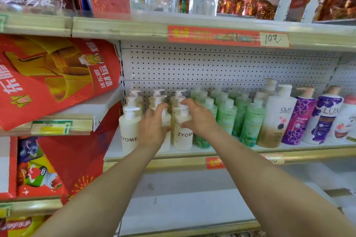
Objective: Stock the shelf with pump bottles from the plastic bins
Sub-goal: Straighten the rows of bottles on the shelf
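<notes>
left hand (154, 127) holding cream bottle (167, 141), right hand (199, 119) holding ZYOME bottle (182, 137)

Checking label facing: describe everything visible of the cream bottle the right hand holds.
The cream pump bottle stands upright at the front edge of the shelf. Opaque, glossy plastic by its look, white pump head, dark ZYOME lettering facing out, its end covered. The right hand grips its shoulder, fingers over the pump. Green bottles stand close on its right; the left hand holds the neighbouring cream bottle on its left.
</notes>
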Motion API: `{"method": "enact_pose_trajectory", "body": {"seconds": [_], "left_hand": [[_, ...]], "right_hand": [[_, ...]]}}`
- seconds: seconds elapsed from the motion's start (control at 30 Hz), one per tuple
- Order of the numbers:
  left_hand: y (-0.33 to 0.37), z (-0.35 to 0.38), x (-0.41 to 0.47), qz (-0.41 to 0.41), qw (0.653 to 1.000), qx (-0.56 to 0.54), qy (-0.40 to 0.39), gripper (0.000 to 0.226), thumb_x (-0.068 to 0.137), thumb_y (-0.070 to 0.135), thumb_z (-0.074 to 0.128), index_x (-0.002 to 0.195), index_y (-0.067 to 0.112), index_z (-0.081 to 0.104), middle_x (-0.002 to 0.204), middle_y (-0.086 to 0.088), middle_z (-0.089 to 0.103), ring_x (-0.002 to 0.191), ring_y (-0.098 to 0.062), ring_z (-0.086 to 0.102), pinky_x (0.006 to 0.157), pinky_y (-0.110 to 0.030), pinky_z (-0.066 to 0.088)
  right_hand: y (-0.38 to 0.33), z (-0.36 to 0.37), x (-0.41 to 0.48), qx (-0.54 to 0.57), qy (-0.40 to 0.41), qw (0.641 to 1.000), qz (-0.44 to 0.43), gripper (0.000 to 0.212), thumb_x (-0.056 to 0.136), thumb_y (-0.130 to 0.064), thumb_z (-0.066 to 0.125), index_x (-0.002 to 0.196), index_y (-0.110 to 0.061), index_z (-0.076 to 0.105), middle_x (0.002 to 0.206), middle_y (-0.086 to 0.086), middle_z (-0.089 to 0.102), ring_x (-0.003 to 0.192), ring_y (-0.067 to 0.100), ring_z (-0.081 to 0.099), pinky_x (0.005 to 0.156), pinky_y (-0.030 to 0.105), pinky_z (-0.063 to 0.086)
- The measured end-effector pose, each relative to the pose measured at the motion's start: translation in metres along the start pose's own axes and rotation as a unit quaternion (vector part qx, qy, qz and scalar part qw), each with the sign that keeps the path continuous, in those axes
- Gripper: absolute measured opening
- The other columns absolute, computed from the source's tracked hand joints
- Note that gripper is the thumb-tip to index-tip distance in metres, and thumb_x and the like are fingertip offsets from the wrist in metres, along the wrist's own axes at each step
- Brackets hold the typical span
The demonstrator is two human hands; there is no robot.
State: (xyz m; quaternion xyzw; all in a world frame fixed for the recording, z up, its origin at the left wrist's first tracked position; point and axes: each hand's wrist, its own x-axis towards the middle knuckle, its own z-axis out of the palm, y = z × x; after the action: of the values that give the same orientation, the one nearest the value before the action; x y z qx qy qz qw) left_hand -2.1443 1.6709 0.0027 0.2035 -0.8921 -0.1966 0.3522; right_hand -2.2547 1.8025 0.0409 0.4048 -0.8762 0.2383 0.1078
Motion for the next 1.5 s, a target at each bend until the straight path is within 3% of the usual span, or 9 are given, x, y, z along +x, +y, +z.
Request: {"method": "enact_pose_trajectory", "body": {"seconds": [0.17,0.33,0.53,0.73,0.87,1.0,1.2,1.4,1.5], "left_hand": [[0.001,-0.004,0.003,-0.016,0.999,-0.031,-0.018,0.071,0.075,0.017,0.083,0.126,0.041,0.04,0.119,-0.008,0.054,0.093,-0.031,0.057,0.08,-0.04,0.049],[0.01,0.002,0.0,-0.021,1.0,0.005,0.004,0.073,0.073,0.02,0.084,0.126,0.039,0.036,0.13,-0.008,0.05,0.111,-0.03,0.054,0.088,-0.039,0.047],[0.045,0.011,0.011,0.09,0.987,0.101,0.086,0.076,0.071,0.048,0.082,0.137,0.028,0.05,0.147,-0.014,0.044,0.141,-0.033,0.033,0.115,-0.046,0.027],[0.066,0.028,0.017,0.043,0.973,0.223,-0.036,0.09,0.073,0.072,0.064,0.15,0.047,0.025,0.143,-0.01,0.054,0.15,-0.024,0.014,0.121,-0.048,-0.003],[0.069,0.03,0.016,0.032,0.969,0.242,-0.046,0.09,0.073,0.071,0.065,0.148,0.048,0.023,0.139,-0.005,0.058,0.148,-0.018,0.023,0.121,-0.049,-0.008],[0.072,0.031,0.015,0.027,0.968,0.245,-0.043,0.087,0.073,0.065,0.069,0.146,0.047,0.025,0.13,-0.001,0.064,0.143,-0.018,0.033,0.121,-0.048,-0.008],[0.075,0.03,0.013,0.012,0.969,0.238,-0.061,0.082,0.077,0.063,0.068,0.143,0.044,0.024,0.119,0.0,0.068,0.119,-0.018,0.06,0.121,-0.044,-0.013],[0.074,0.031,0.015,0.017,0.971,0.23,-0.054,0.08,0.078,0.061,0.068,0.143,0.044,0.026,0.123,-0.003,0.066,0.122,-0.02,0.058,0.121,-0.039,-0.011],[0.072,0.031,0.016,0.016,0.974,0.219,-0.051,0.079,0.076,0.061,0.07,0.141,0.044,0.029,0.119,-0.004,0.067,0.122,-0.022,0.057,0.12,-0.036,-0.01]], "right_hand": [[0.008,0.001,0.003,-0.015,0.003,0.999,-0.037,0.073,0.076,-0.034,0.082,0.136,-0.028,0.042,0.135,0.0,0.052,0.113,0.025,0.059,0.083,0.034,0.043],[0.007,-0.006,0.003,-0.036,-0.026,0.997,-0.063,0.073,0.082,-0.04,0.075,0.143,-0.028,0.037,0.145,0.002,0.043,0.118,0.028,0.057,0.087,0.037,0.049],[0.034,-0.074,0.014,0.045,0.095,0.988,-0.114,0.058,0.083,-0.048,0.072,0.135,-0.028,0.055,0.134,-0.001,0.058,0.119,0.021,0.056,0.087,0.034,0.047],[0.073,-0.085,0.023,-0.132,-0.114,0.98,-0.099,0.072,0.077,-0.055,0.075,0.139,-0.034,0.046,0.127,0.004,0.063,0.123,0.03,0.05,0.102,0.038,0.04],[0.078,-0.08,0.03,-0.128,-0.111,0.978,-0.123,0.064,0.074,-0.054,0.077,0.128,-0.031,0.05,0.102,0.004,0.067,0.116,0.031,0.051,0.102,0.039,0.038],[0.081,-0.076,0.035,-0.096,-0.108,0.982,-0.121,0.062,0.072,-0.053,0.08,0.123,-0.034,0.051,0.103,0.003,0.064,0.111,0.027,0.049,0.077,0.034,0.034],[0.085,-0.081,0.04,-0.054,-0.12,0.983,-0.127,0.057,0.067,-0.05,0.085,0.114,-0.035,0.056,0.079,-0.014,0.047,0.102,0.021,0.045,0.076,0.033,0.033],[0.084,-0.081,0.04,-0.047,-0.118,0.983,-0.135,0.057,0.068,-0.048,0.085,0.115,-0.033,0.057,0.077,-0.018,0.04,0.098,0.02,0.047,0.075,0.032,0.035],[0.084,-0.08,0.036,-0.052,-0.12,0.983,-0.129,0.061,0.07,-0.049,0.083,0.121,-0.034,0.054,0.084,-0.013,0.05,0.105,0.024,0.052,0.079,0.032,0.039]]}}
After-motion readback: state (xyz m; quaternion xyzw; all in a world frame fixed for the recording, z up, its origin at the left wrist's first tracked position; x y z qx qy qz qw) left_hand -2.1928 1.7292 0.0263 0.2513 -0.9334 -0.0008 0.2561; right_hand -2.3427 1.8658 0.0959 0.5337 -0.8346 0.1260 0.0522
